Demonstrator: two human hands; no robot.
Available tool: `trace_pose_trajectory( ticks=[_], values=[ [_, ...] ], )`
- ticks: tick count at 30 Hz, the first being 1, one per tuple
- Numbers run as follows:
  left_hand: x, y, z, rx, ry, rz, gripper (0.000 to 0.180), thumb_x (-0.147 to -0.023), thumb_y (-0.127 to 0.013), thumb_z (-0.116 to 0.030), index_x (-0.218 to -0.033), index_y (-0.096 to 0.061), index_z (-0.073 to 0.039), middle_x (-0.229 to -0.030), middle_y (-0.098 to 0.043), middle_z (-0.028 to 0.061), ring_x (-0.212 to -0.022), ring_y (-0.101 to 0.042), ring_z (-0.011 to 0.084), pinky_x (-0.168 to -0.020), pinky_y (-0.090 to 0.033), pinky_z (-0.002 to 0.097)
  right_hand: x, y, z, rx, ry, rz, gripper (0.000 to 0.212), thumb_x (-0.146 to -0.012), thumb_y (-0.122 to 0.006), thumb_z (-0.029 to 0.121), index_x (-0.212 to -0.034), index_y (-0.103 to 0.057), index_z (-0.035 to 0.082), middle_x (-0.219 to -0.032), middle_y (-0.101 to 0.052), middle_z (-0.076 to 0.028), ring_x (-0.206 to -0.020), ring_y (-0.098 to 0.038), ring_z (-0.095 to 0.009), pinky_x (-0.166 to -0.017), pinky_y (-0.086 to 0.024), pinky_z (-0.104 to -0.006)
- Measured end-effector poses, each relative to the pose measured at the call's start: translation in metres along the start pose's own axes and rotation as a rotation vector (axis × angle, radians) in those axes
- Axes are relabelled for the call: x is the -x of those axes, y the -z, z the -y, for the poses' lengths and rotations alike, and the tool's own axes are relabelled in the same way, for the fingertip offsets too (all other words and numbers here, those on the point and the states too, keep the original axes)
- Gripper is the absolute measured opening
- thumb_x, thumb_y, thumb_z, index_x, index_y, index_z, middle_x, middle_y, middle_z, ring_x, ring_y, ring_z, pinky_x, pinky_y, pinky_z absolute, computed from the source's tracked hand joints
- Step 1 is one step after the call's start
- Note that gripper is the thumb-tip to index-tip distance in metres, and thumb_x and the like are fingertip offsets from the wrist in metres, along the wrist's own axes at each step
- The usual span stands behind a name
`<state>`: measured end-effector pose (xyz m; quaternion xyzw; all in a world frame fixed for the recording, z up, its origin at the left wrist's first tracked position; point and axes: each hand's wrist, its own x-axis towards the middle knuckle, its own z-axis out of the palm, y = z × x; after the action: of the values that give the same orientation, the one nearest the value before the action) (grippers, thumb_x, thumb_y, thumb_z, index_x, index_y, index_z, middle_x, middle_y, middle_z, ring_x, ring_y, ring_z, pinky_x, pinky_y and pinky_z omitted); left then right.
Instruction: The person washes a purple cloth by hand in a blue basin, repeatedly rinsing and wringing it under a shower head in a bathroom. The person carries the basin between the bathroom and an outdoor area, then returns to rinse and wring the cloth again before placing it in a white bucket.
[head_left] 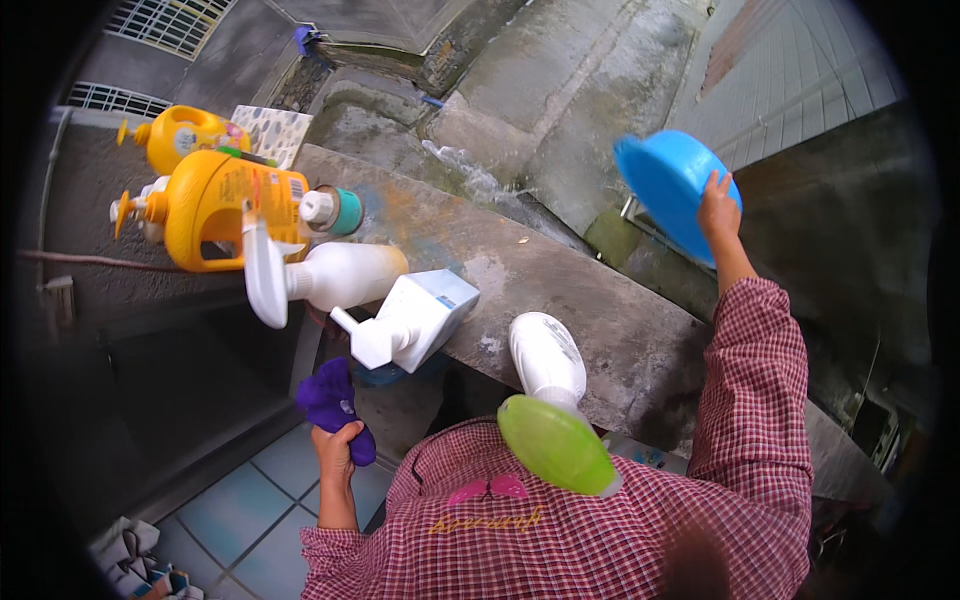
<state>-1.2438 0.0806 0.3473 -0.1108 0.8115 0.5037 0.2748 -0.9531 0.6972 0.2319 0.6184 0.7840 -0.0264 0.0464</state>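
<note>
My right hand [718,212] grips the rim of a blue plastic basin [668,185], tipped on its side and held out past the far side of the ledge. My left hand [336,452] is closed around a bunched purple cloth [330,398], low on the near side, over the tiled floor. Between my arms stands a white bottle with a green top [547,350] on the concrete ledge [620,335]. Nearer the left hand are a white pump bottle [428,312] and a white spray bottle [350,275].
Two yellow pump jugs [195,205] [185,140] and a teal-banded jar [345,211] crowd the ledge's left end, by a speckled tile piece [272,132]. Beyond the ledge, water [470,168] splashes on wet concrete ground. Light floor tiles [225,515] lie at lower left.
</note>
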Motion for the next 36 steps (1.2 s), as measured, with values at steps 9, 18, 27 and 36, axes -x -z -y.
trace_pose_trajectory(
  ticks=[9,18,27,36],
  values=[
    [-0.006,0.035,0.013,0.123,-0.122,0.075,0.043,-0.058,-0.070,0.003,-0.100,-0.060,0.000,-0.086,-0.060,0.0019,-0.074,-0.058,0.0151,-0.069,-0.048,0.0279,0.009,0.058,-0.094,-0.071,-0.041,-0.423,0.050,-0.078,-0.051,0.009,-0.128,-0.048,0.008,-0.117,-0.055,-0.024,-0.090,-0.060,-0.047,-0.078,-0.050,-0.0498],
    [-0.013,0.149,0.093,0.345,-0.189,0.145,0.037,-0.059,-0.070,0.004,-0.095,-0.061,0.000,-0.082,-0.062,0.0042,-0.073,-0.061,0.0165,-0.068,-0.050,0.0288,0.112,0.279,-0.163,-1.806,-0.192,-0.378,0.013,-0.072,-0.063,0.004,-0.083,-0.056,0.003,-0.073,-0.055,-0.005,-0.060,-0.056,-0.018,-0.050,-0.047,-0.0279],
    [-0.017,0.318,0.199,0.565,-0.227,0.026,0.033,-0.060,-0.072,0.000,-0.092,-0.062,-0.001,-0.082,-0.062,0.0040,-0.071,-0.061,0.0158,-0.067,-0.051,0.0296,0.299,0.365,0.025,-1.699,0.292,-0.067,0.033,-0.079,-0.066,0.016,-0.108,-0.056,0.003,-0.101,-0.056,-0.009,-0.089,-0.055,-0.021,-0.076,-0.046,-0.0353],
    [-0.004,0.430,0.187,0.812,-0.245,-0.217,0.033,-0.061,-0.068,0.001,-0.092,-0.060,0.000,-0.081,-0.061,0.0062,-0.071,-0.060,0.0173,-0.067,-0.050,0.0304,0.535,0.242,0.382,-1.389,0.484,0.593,0.048,-0.074,-0.071,0.018,-0.115,-0.053,0.001,-0.099,-0.060,-0.013,-0.091,-0.059,-0.024,-0.075,-0.053,-0.0382]
  ],
)
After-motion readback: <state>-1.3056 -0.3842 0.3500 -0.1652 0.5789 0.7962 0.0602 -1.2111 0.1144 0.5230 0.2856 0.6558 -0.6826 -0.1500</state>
